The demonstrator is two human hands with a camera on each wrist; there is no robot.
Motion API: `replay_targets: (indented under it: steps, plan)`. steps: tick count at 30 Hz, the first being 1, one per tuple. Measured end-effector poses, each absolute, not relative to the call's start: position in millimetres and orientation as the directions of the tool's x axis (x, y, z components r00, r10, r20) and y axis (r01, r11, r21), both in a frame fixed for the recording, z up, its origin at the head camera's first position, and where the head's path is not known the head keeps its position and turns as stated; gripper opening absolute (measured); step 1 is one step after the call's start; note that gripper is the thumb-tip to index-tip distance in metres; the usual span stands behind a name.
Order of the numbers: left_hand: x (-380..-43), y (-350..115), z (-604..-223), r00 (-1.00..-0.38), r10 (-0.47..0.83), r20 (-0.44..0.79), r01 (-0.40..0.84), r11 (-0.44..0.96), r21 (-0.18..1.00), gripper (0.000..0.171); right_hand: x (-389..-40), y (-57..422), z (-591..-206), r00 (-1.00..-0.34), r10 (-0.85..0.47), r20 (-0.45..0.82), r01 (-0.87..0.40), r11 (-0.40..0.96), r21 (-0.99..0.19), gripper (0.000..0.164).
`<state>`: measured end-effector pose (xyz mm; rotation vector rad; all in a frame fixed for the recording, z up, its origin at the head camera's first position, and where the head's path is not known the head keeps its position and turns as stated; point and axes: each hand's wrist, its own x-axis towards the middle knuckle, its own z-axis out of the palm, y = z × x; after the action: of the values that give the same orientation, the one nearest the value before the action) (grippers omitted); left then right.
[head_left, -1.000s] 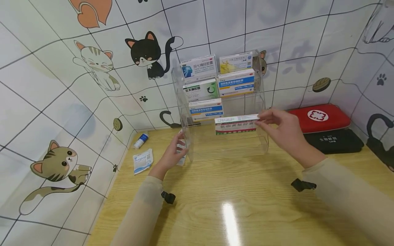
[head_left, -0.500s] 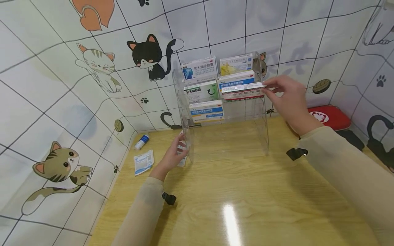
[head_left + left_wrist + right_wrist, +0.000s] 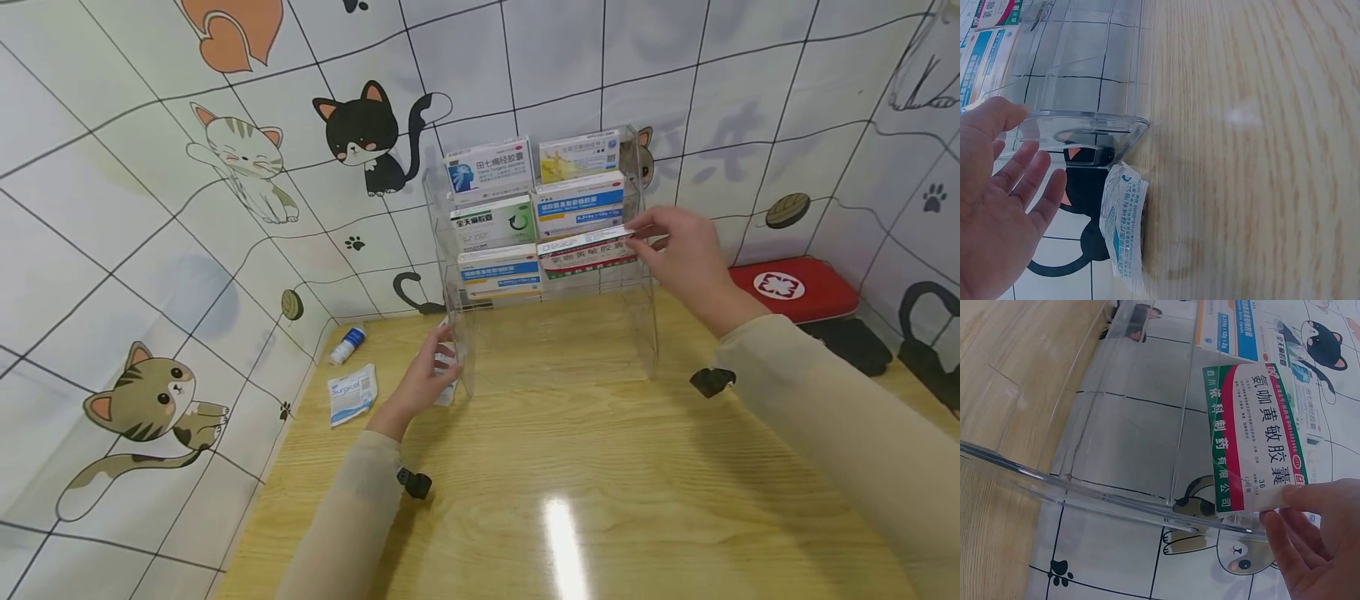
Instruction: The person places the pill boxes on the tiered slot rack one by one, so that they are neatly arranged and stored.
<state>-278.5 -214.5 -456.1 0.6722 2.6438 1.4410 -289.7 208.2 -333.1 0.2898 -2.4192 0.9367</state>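
My right hand [image 3: 684, 260] pinches the right end of a white, red and green medicine box [image 3: 587, 253] between thumb and fingers. The box is in the right half of the lowest occupied tier of a clear acrylic display rack [image 3: 651, 333], tilted back, beside a blue-and-white medicine box [image 3: 501, 273]. In the right wrist view its printed face shows, with the thumb at one corner. My left hand [image 3: 424, 371] is at the rack's lower left side. In the left wrist view the thumb [image 3: 1010, 115] is at the clear panel's edge, with the other fingers extended outside it.
Above stand a green-and-white box [image 3: 491, 223], another blue-and-white box [image 3: 579, 204] and two more boxes. Left on the wooden table [image 3: 480, 492] lie a small bottle [image 3: 347, 345], a Surgical packet [image 3: 352, 396] and another packet [image 3: 1124, 225]. A red case [image 3: 798, 287] and black pouch [image 3: 862, 346] lie right.
My right hand first lifted the red-and-green medicine box in front of the rack, then lowered it into the right of the lowest occupied tier. The left hand stays at the rack's side.
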Motion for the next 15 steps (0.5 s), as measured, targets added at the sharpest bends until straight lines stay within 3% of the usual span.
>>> replay_targets:
  steps: [15]
  plan:
    - [-280, -214, -457, -0.901, 0.397, 0.172, 0.358, 0.460, 0.812, 0.072, -279, 205, -332, -0.884, -0.071, 0.461, -0.351, 0.753, -0.557, 0.021]
